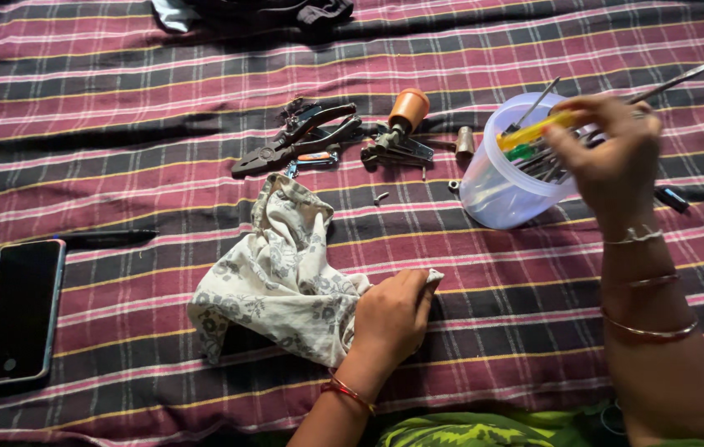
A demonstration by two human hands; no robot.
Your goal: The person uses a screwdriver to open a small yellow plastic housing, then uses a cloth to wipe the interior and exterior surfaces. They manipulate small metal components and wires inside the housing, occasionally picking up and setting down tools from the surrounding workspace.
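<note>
My left hand point(391, 317) rests on the striped bedspread, fingers closed on one corner of a crumpled cream floral cloth point(277, 277). My right hand point(611, 151) is raised over a tilted clear plastic tub point(501, 186) full of screwdrivers and other tools. Its fingers pinch a yellow-handled tool point(534, 130) at the tub's mouth. Metal shafts stick out of the tub past my fingers.
Black pliers point(294, 141), an orange-capped tool point(406, 112) with metal bits and a small metal socket point(465, 142) lie behind the cloth. A phone point(19, 310) lies face up at the left beside a black pen point(103, 239). Dark fabric point(286, 12) sits at the far edge.
</note>
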